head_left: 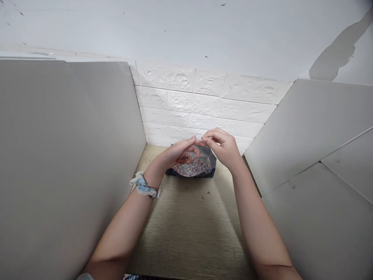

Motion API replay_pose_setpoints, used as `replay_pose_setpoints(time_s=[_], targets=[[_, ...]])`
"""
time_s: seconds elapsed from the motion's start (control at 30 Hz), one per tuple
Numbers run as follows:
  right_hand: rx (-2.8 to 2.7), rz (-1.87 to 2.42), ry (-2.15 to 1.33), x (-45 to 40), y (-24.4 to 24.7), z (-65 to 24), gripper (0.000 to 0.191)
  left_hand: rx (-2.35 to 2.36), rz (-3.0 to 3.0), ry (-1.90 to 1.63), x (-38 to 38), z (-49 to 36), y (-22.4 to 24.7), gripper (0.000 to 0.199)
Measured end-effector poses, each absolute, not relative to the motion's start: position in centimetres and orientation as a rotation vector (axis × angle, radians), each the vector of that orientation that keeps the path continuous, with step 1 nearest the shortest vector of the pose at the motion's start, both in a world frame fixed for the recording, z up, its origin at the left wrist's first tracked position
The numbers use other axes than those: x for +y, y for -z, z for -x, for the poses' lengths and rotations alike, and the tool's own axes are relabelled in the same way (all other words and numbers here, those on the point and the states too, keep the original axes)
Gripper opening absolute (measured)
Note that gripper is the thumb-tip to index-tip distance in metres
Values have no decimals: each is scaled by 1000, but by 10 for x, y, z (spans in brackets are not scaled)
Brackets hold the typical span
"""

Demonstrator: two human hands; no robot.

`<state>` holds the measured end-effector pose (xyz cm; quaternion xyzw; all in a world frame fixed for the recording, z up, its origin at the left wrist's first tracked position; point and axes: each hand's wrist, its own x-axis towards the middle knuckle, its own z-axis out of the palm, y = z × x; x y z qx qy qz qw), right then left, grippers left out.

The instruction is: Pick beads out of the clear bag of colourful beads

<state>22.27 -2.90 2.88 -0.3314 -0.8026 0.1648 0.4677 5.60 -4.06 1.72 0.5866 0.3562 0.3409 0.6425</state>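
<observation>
right now your left hand (178,152) and right hand (223,147) meet fingertip to fingertip just above the open bag (194,168) of small mixed beads, which sits at the far end of the table (186,225), close to the brick-pattern wall (204,105). both hands look curled, thumb against forefinger, as if pinching something tiny between them; what it is, you cannot tell from here, it is too small to make out.

the likely slip is dropping that tiny piece: if your pinch loosens while the hands are off to one side of the bag, it would land on the table grain and be hard to find, as a few specks (205,194) near the bag already are. your left wrist, with the blue scrunchie (144,186), hangs near the bag's front lip, and a nudge there could tip it and spill beads.

room is tight sideways: a grey board (67,155) stands on your left and another board (305,147) on your right, both flanking the table. the open space is toward you.
</observation>
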Motion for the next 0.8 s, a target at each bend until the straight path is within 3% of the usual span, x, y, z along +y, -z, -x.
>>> replay_pose_setpoints(time_s=[0.13,0.43,0.67,0.8], targets=[[-2021,805,-436,-30,-27,-222,12,838,-1387,-838,-39,-56,-14,33],[-2065,918,-497,-23,-19,-219,14,1106,-1402,-1032,-36,-59,-16,30],[-2382,1309,-298,10,28,-218,16,1250,-1335,-1231,-30,-61,-12,26],[-2504,1502,-394,14,52,-205,17,1248,-1337,-1214,-30,-60,-12,24]])
